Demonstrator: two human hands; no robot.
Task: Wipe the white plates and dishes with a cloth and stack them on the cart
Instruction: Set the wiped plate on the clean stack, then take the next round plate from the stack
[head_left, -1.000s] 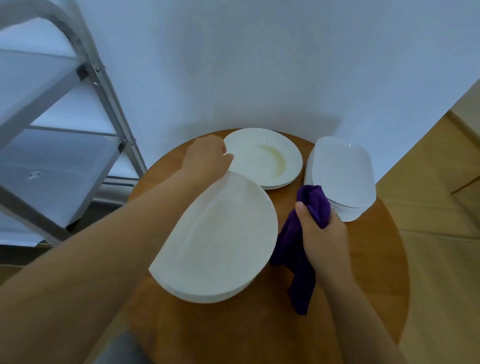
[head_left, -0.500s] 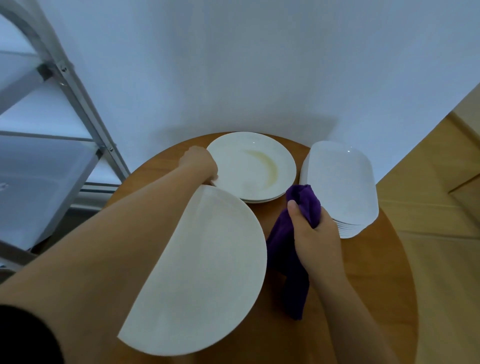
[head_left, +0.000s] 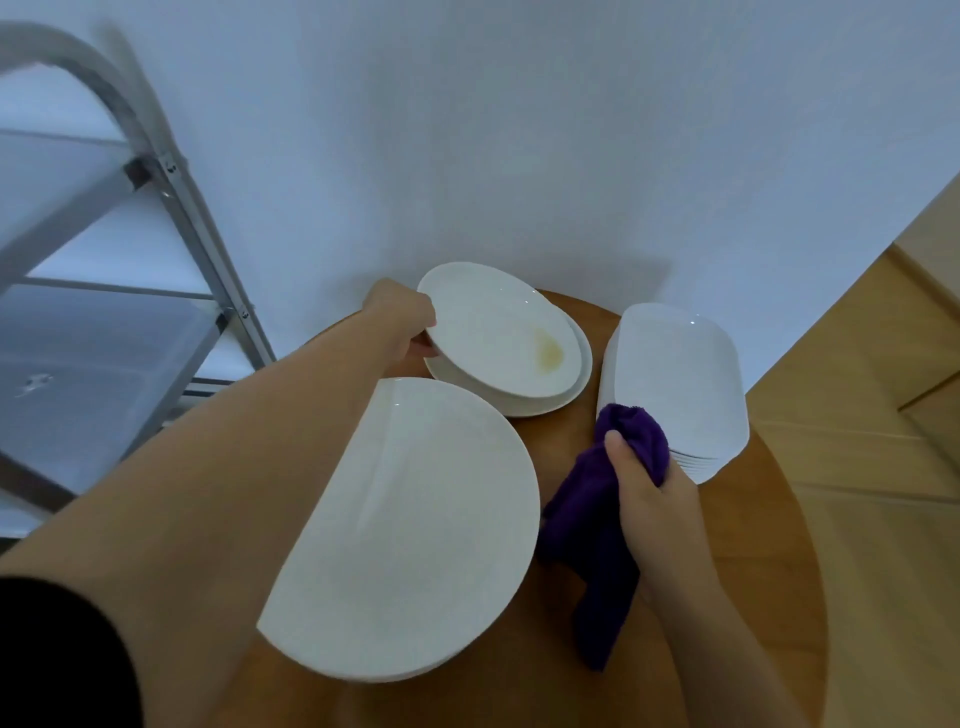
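Two hands at work over a round wooden table (head_left: 769, 545). Left hand (head_left: 400, 317) grips the rim of a stained white plate (head_left: 498, 332), tilted up off the plate beneath it (head_left: 571, 384). Right hand (head_left: 649, 493) clutches a purple cloth (head_left: 592, 525) — its tail hangs down. Large white plates (head_left: 415, 530) sit nearest; a stack of oblong dishes (head_left: 680, 374) stands at right, just beside the cloth. Metal cart (head_left: 202, 228) at left — well apart.

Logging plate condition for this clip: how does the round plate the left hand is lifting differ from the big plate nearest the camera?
The lifted plate is tilted, gripped at its edge by the left hand; the big plate lies untouched. The lifted plate bears a yellowish stain; the big plate looks clean. The lifted plate appears smaller. Both are white and round.
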